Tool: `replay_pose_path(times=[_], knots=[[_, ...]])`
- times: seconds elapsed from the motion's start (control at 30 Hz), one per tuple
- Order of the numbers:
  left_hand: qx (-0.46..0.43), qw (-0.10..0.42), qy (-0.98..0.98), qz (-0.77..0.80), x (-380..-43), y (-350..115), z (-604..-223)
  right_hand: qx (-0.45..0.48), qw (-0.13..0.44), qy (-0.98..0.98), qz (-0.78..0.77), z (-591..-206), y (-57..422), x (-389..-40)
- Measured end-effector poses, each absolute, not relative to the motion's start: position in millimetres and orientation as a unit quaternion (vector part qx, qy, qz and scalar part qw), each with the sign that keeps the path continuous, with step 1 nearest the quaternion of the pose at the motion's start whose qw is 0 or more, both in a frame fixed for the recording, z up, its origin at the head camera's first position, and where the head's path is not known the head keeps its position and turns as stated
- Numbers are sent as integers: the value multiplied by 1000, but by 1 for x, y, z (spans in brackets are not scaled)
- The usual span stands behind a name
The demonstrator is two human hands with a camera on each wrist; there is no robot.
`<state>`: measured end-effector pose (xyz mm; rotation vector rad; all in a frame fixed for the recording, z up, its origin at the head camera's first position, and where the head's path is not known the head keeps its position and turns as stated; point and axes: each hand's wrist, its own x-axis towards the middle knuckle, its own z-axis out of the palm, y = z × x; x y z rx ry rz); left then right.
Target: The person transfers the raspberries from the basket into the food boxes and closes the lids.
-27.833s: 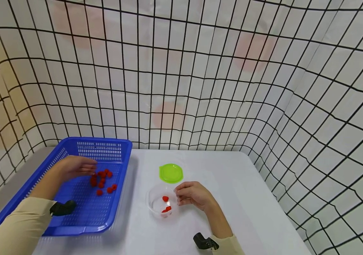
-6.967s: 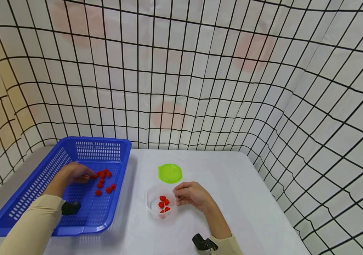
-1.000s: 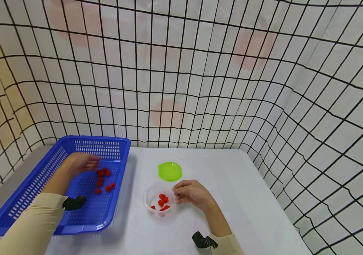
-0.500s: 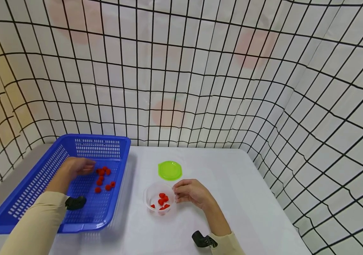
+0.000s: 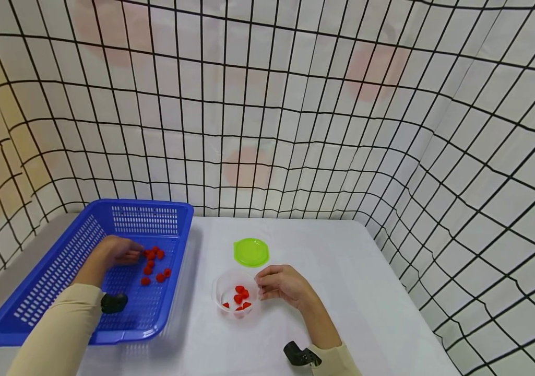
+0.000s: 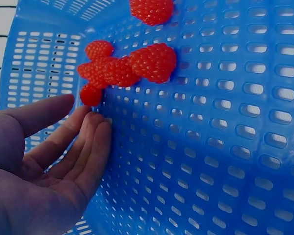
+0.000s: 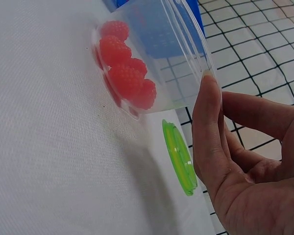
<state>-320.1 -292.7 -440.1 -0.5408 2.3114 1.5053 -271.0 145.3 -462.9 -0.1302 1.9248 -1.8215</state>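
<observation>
L hand (image 5: 118,250) loose, thumb & fingers apart, nothing held, tips by nearest berry (image 6: 91,94) in blue basket (image 5: 128,316); R hand (image 5: 287,284) pinches rim of clear tub (image 7: 164,68) w/ more berries (image 7: 125,81) in it; berries prob. v. light, maybe soft & easy to squash, so nip gently by the sides; tub looks thin, light, poss. slippery, best held at rim

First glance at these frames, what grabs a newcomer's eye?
Probably the big blue basket at the table's left, with red raspberries on its floor and the left hand reaching in beside them. Next, the clear bowl near the middle, more red berries inside, its rim pinched by the right hand. Then the bright green lid lying flat just beyond the bowl.
</observation>
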Motion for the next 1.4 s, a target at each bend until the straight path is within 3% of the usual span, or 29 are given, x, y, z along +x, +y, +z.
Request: replay_pose_path(times=[0.83,1.4], knots=[[-195,160,841,478,-326,-283,-439,-52,238,711,-660,-463,147,-270],[-165,163,772,591,-317,-289,-420,-52,240,707,-663,-463,146,-270]])
